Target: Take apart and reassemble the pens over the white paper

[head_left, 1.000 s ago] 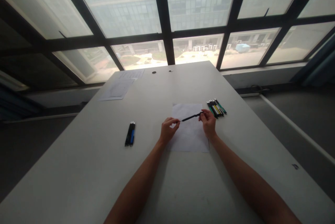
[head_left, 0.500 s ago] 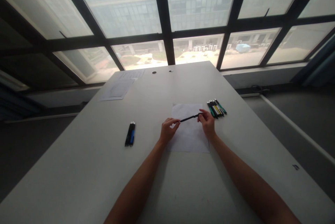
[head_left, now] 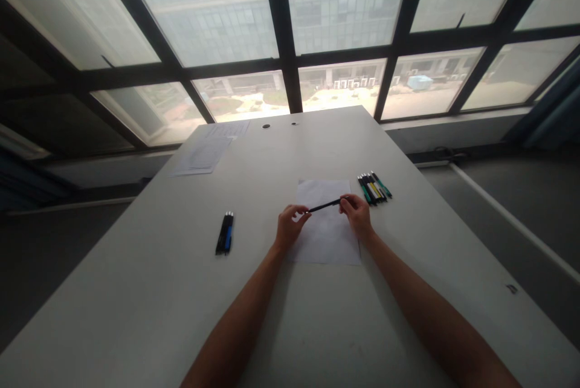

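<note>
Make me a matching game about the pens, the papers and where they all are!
Things:
1. Lone black pen
2. Pen group showing blue
3. Pen group showing yellow
4. Overlapping papers

Places:
A. Table's far left corner area
B. Held by left hand and right hand
C. Just beyond the right hand
D. Straight left of the left hand

Pairs: 1-B, 2-D, 3-C, 4-A

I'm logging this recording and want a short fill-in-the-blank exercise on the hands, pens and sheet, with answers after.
1. The left hand and right hand grip opposite ____ of the black pen.
2. The white sheet is made of ____.
3. The pens with a blue part lie to the sheet's ____.
4. The pens with green and yellow parts lie nearest the ____ hand.

Missing words: ends; paper; left; right.
</note>
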Demonstrator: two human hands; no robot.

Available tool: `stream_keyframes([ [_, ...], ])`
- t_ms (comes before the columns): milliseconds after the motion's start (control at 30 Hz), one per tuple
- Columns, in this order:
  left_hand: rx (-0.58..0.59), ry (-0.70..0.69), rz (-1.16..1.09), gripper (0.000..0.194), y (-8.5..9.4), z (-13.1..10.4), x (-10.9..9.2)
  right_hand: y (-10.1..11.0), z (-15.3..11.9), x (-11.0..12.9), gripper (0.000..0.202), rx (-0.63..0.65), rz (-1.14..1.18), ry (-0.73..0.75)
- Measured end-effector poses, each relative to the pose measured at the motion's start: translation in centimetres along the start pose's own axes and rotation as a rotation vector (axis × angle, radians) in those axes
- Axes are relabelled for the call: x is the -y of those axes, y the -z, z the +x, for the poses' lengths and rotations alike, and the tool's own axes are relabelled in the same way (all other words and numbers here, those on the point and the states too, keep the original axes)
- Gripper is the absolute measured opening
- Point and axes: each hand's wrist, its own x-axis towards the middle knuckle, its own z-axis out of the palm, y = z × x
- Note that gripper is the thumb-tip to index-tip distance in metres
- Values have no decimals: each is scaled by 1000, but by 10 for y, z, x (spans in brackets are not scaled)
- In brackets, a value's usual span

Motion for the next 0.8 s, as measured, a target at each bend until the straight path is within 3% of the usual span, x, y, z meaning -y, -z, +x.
stream_keyframes([
  [167,8,4,-10,9,2,1,-4,0,0,0,33,23,11,-6],
  [800,-71,178,-185,23,5,2,2,0,-2,6,35,121,-121,-51],
])
